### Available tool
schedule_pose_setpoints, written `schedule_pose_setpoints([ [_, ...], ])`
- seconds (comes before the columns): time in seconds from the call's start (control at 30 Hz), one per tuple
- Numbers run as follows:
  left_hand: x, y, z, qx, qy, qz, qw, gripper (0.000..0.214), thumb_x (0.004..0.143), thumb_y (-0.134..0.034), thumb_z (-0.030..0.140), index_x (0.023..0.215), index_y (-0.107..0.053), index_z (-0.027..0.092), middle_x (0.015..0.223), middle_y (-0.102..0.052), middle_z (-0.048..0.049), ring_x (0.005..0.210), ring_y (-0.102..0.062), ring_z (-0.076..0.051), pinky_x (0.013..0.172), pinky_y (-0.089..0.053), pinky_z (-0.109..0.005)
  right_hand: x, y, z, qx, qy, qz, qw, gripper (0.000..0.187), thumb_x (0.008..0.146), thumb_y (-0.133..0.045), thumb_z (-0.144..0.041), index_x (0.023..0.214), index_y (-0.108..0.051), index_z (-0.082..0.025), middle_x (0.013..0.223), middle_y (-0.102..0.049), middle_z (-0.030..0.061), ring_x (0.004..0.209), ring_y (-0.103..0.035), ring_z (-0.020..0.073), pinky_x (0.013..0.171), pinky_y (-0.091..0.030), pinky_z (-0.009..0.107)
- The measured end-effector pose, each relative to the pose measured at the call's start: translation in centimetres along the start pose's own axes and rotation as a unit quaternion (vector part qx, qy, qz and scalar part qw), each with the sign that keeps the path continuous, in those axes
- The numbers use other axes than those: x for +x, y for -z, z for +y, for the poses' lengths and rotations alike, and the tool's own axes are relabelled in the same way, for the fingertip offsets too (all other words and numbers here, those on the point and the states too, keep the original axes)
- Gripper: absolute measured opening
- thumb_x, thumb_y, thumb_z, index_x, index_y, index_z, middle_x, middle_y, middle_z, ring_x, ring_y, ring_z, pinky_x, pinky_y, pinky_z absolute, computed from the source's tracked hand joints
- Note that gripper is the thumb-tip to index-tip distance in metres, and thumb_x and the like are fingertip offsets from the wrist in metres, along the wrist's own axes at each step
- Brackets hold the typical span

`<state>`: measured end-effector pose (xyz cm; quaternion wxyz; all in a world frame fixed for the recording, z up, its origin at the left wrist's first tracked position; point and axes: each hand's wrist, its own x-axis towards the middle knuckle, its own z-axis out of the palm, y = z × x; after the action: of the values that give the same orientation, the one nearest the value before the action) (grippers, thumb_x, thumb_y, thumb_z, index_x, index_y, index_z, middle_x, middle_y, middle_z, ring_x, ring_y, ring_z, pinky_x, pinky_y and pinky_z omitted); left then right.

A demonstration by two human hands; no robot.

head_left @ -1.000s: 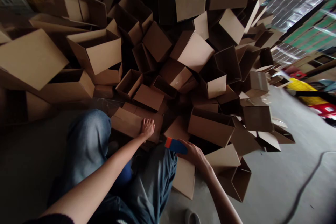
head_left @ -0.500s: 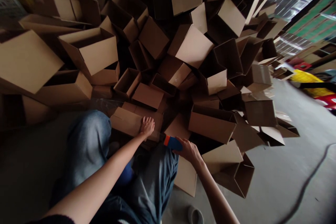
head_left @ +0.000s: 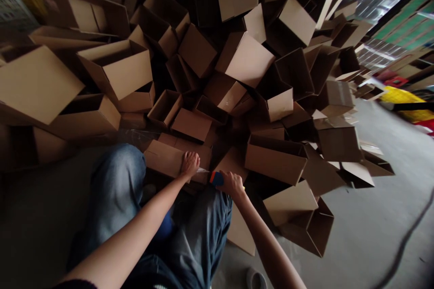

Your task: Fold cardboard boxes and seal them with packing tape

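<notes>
My left hand [head_left: 190, 164] lies flat, fingers spread, on top of a closed cardboard box [head_left: 166, 158] resting against my knees. My right hand [head_left: 231, 183] is closed round a blue and orange tape dispenser [head_left: 216, 178], whose orange end meets the box's near right edge. A thin strip of clear tape [head_left: 203, 170] runs from the dispenser toward my left hand. Both forearms reach in from the bottom of the view, over my blue jeans [head_left: 115, 189].
A big heap of open brown cardboard boxes [head_left: 237, 63] fills the space ahead and to both sides. Grey concrete floor [head_left: 373, 226] lies at the right, with a dark cable [head_left: 403, 244] across it. Yellow and red items [head_left: 403, 108] stand at the far right.
My right hand has carried the dispenser left and forward, up to the box's edge beside my left hand. The left hand has stayed on the box.
</notes>
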<state>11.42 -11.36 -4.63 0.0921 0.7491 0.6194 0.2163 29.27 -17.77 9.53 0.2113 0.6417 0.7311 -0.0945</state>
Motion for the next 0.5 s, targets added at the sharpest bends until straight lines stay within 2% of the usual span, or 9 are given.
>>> schedule_pose_setpoints([
  [0.3, 0.2, -0.2, 0.1, 0.014, 0.004, -0.010, 1.000, 0.025, 0.098, -0.039, 0.022, 0.094, -0.063, 0.019, 0.099, -0.067, -0.0100, 0.102, -0.058, -0.025, 0.108, -0.031, -0.045, 3.5, 0.3, -3.7, -0.004, 0.015, -0.018, 1.000, 0.030, 0.081, -0.068, -0.030, 0.107, -0.071, -0.013, 0.099, -0.069, 0.0196, 0.093, -0.068, 0.0286, 0.070, -0.048, 0.032],
  [0.5, 0.3, -0.6, -0.1, 0.028, 0.012, -0.025, 0.999, 0.026, 0.099, -0.037, 0.022, 0.097, -0.063, 0.019, 0.102, -0.067, -0.0101, 0.105, -0.058, -0.025, 0.108, -0.031, -0.045, 6.6, -1.0, -6.1, -0.020, 0.029, -0.013, 0.999, 0.029, 0.080, -0.071, -0.030, 0.101, -0.072, -0.010, 0.089, -0.069, 0.0193, 0.087, -0.068, 0.0289, 0.066, -0.050, 0.033],
])
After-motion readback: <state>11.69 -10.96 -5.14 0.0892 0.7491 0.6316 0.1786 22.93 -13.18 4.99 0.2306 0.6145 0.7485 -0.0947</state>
